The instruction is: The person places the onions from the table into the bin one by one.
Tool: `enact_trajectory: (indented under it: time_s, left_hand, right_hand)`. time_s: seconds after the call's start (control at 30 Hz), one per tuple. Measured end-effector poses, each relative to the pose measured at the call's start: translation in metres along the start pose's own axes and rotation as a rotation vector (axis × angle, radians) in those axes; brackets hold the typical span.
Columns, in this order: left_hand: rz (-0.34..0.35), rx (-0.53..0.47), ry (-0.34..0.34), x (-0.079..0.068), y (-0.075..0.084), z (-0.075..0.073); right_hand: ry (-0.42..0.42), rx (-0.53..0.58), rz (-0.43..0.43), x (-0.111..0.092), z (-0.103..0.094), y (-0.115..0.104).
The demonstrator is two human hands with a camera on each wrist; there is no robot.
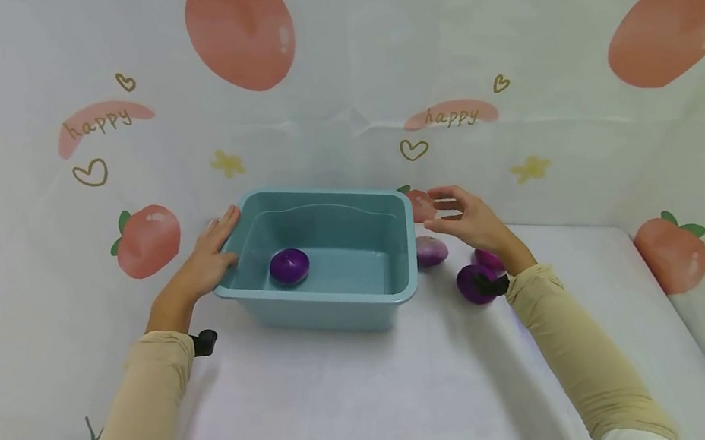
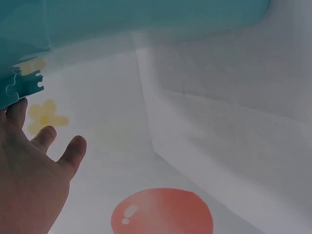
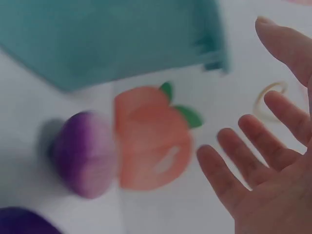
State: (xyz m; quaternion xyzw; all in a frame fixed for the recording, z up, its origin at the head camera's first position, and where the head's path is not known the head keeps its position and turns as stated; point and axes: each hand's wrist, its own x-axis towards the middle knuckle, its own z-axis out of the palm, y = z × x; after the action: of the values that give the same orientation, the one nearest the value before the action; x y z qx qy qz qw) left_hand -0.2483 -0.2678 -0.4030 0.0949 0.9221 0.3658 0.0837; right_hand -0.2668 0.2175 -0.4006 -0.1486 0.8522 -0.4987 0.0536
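Note:
A blue-green plastic tub (image 1: 334,320) stands on the white cloth, with a shiny round purple thing (image 1: 289,267) inside toward its left end. My left hand (image 1: 203,263) grips the tub's left rim, thumb over the edge and fingers along the outside. The left wrist view shows a fingertip against the handle notch (image 2: 31,84), the other visible fingers nearly straight. Off the tub's right rim, my right hand (image 1: 472,220) hovers with fingers spread and holds nothing. A purple and pale pink oval thing (image 3: 87,155) lies between that hand and the tub.
Beside my right wrist are a dark purple round thing (image 1: 474,285) and a magenta one (image 1: 487,260), partly covered by the wrist. A printed cloth backdrop (image 1: 330,77) rises just behind the tub. The table's right edge (image 1: 676,322) slants toward me.

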Motion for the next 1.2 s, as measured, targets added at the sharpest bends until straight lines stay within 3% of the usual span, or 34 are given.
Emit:
enact_trajectory:
  time_s: [0.3, 0.5, 1.2]
  left_hand:
    - [0.024, 0.007, 0.006, 0.002, -0.007, -0.003]
    - [0.034, -0.005, 0.011, 0.004, -0.007, -0.003]
    - [0.026, -0.001, -0.006, -0.001, 0.001, -0.003]
  right_hand:
    - [0.035, -0.08, 0.106, -0.005, 0.021, 0.042]
    - [-0.01, -0.142, 0.18, -0.001, 0.028, 0.056]
    - [-0.108, -0.237, 0.322, 0.006, 0.042, 0.074]
